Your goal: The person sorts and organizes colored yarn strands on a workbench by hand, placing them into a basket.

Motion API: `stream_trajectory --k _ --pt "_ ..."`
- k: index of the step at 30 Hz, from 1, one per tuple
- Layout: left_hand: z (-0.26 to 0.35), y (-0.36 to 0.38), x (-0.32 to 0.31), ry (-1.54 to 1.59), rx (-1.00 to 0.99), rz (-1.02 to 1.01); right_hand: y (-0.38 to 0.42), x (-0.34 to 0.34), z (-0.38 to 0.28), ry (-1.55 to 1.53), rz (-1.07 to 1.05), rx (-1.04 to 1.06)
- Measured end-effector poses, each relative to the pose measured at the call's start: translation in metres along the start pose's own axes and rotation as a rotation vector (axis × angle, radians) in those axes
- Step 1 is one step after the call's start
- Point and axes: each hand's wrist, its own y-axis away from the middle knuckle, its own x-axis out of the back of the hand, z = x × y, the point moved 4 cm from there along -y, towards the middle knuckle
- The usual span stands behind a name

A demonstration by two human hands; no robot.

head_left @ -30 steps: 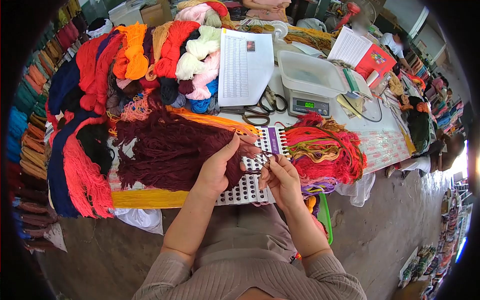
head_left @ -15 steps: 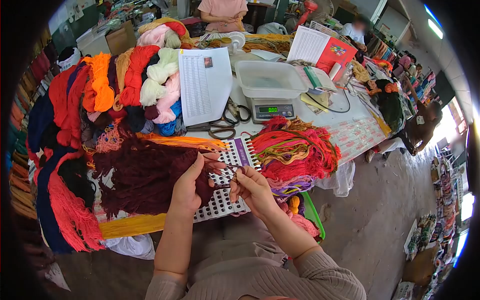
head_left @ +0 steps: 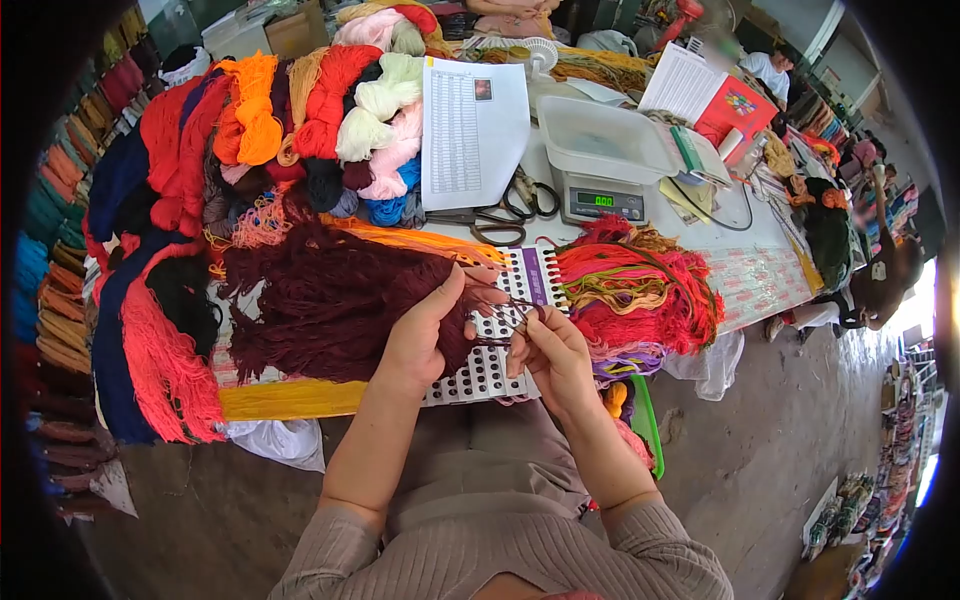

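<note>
both hands [head_left: 483, 340] pull dark maroon strands [head_left: 510, 318] taut above the perforated card [head_left: 476, 381]

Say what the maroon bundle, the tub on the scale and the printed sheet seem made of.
Maroon bundle: matte yarn, from its loose strands; fibre unclear.
Tub: probably plastic, smooth and cloudy-translucent.
Printed sheet: likely paper, matte white, thin, edge curling.

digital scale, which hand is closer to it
The right hand, just nearer the camera than the scale and slightly left; the left hand is farther left, by the maroon yarn.
</note>
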Motion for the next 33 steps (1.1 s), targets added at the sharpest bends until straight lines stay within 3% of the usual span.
stream_trajectory --k 16,19,21,23,25,28,32,33 --pt "-0.002 -0.001 0.001 0.017 0.031 0.008 0.003 -0.005 -0.001 0.054 -0.024 -0.062" --pt "-0.001 0.002 -0.001 -0.111 0.049 -0.045 0.012 -0.012 0.006 0.283 -0.304 -0.372" --pt "-0.006 0.001 -0.001 -0.153 0.089 -0.06 0.016 -0.014 0.009 0.295 -0.404 -0.36" --pt "-0.005 0.003 0.0 -0.148 0.084 -0.049 0.013 -0.011 -0.001 0.002 -0.296 -0.082" --pt "-0.003 0.004 0.004 -0.058 0.075 -0.13 0.001 0.003 -0.011 -0.204 0.004 0.11" --pt "-0.005 0.004 0.004 0.03 0.097 -0.019 -0.012 0.025 -0.011 -0.352 0.171 0.102" --pt "-0.004 0.002 -0.014 -0.041 -0.059 -0.079 -0.009 -0.003 -0.003 0.285 0.128 0.085" --pt "-0.005 0.004 -0.018 -0.092 -0.01 -0.093 -0.008 -0.012 -0.003 0.426 0.103 0.093"
